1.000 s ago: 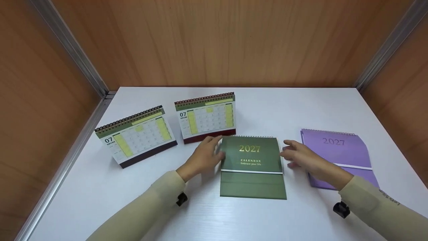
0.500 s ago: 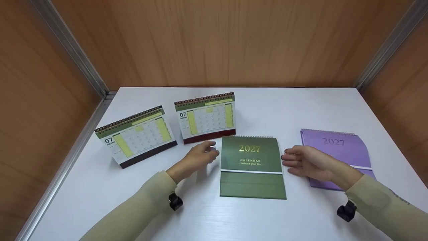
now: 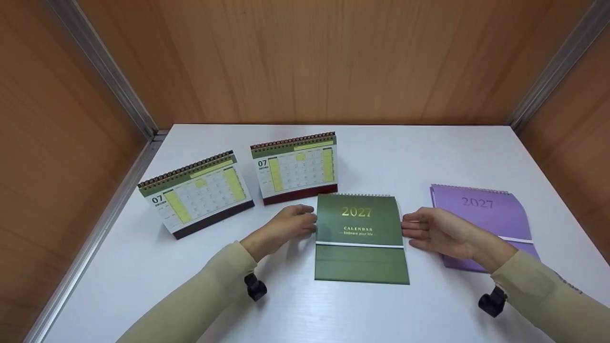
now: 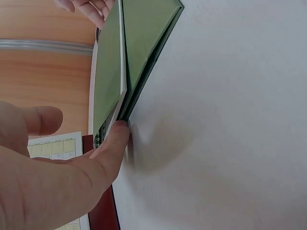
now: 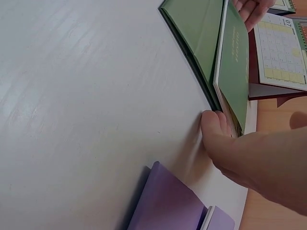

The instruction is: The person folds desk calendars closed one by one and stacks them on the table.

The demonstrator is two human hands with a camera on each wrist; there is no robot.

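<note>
A green 2027 desk calendar (image 3: 358, 219) lies flat on the table, its spiral at the far edge and a white band of page edges across its middle. My left hand (image 3: 281, 229) touches the calendar's left edge, fingertips low against its side in the left wrist view, thumb (image 4: 43, 120) held apart. On the opposite edge, the fingers (image 5: 213, 127) of my right hand (image 3: 445, 233) rest against the side, palm turned inward. Neither hand grips it. Partly behind my right hand lies a purple 2027 calendar (image 3: 495, 214), also flat.
Two desk calendars stand propped up on the left, both showing month 07: one with a dark base (image 3: 205, 195) and one with a red base (image 3: 298, 169). The white table (image 3: 305, 314) is bounded by wooden panels (image 3: 333, 62) at the back and sides.
Both hands drew slightly away from the green calendar's sides, and the right palm turned inward. Then the left fingers came back to the edge. The calendars have stayed put.
</note>
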